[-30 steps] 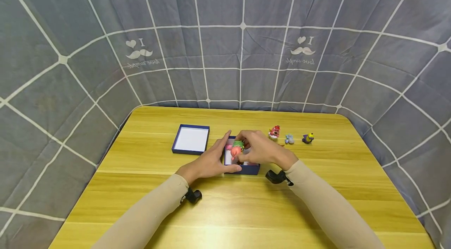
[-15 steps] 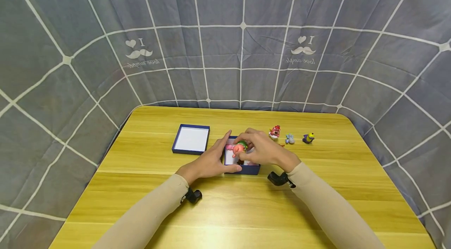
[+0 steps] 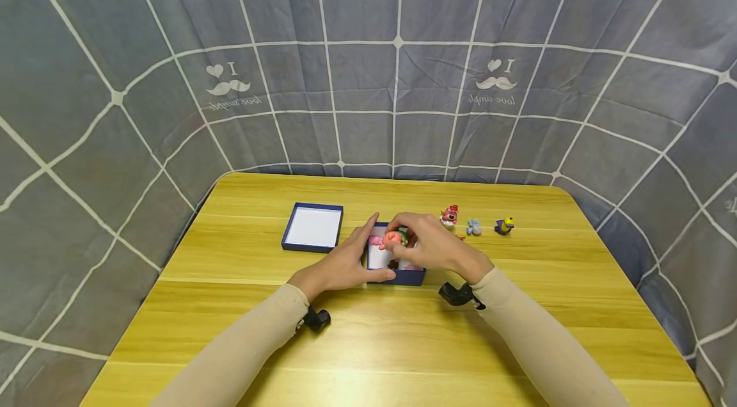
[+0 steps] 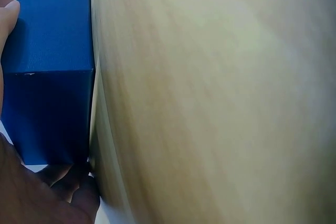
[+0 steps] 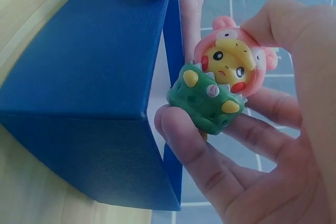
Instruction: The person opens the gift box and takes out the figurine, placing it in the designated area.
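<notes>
An open dark blue box [image 3: 410, 278] with a white inside stands at mid-table. My left hand [image 3: 340, 264] grips it at the left, thumb across the near wall and fingers along the side. Over the box, my right hand [image 3: 430, 244] pinches a toy figurine [image 5: 220, 90] between thumb and fingers. The figurine has a pink hood, a yellow face and a green body with yellow limbs. In the right wrist view it is tilted beside the box's opening. A pink piece [image 3: 375, 240] and a dark brown piece [image 3: 393, 264] show inside the box; my right hand hides part of the interior.
A shallow blue lid [image 3: 313, 226], white inside, lies to the left. Right of the box stand a red-and-pink figurine [image 3: 450, 215], a small blue-grey one [image 3: 474, 226] and a purple-and-yellow one [image 3: 503, 226]. A grey checked curtain [image 3: 368, 80] hangs behind the wooden table [image 3: 368, 343].
The figurine in my right hand has turned, its pink part swinging up and its green part moving right. My left hand and the box have stayed in place.
</notes>
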Motion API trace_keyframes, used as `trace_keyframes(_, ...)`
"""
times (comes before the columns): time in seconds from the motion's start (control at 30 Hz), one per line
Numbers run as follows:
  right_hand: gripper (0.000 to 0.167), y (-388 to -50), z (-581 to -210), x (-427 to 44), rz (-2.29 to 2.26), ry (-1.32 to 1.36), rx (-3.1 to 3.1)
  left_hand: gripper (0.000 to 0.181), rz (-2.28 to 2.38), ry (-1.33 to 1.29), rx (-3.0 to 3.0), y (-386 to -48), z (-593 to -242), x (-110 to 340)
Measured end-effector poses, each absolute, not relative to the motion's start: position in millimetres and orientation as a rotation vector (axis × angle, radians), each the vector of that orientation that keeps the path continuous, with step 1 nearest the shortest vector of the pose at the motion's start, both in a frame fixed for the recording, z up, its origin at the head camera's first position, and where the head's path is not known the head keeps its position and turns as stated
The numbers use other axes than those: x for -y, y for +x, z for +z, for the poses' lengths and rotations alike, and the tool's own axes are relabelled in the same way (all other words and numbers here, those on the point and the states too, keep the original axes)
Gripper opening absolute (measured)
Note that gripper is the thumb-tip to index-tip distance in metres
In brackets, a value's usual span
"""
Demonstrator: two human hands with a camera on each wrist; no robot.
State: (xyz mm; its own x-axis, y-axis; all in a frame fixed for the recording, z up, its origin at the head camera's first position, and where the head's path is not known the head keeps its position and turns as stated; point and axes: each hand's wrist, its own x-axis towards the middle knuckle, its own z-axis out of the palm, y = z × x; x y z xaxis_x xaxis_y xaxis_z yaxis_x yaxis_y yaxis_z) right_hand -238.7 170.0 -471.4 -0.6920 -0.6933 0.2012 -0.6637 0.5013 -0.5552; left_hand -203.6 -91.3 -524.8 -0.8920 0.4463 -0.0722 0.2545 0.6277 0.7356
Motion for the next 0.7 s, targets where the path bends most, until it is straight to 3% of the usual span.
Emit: trace_keyframes(0.7,0.038,-239,-462,-181,-1.048,-1.116,-2.614,0.132,1.123,0.531,-2.605,-205,-518,86)
